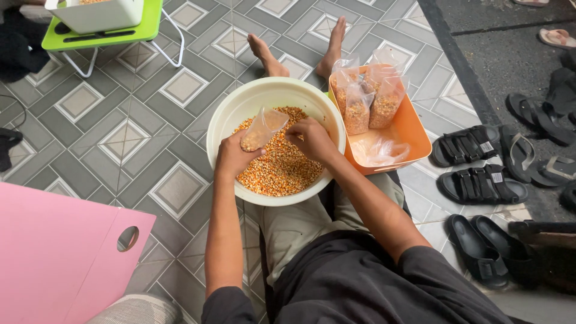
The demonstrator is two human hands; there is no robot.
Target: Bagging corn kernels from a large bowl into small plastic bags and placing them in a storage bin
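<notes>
Holding small clear plastic bag (262, 128), part-filled with corn kernels (281, 165), left hand (233, 157) gripping it over cream bowl (234, 114). Right hand (312, 139) curling fingers into kernels. Filled bags (366, 99) standing in orange tray (414, 129) beside bowl.

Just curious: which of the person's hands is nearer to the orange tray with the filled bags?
The right hand, in the bowl beside the orange tray. The left hand holds a small bag at the bowl's far side.
</notes>
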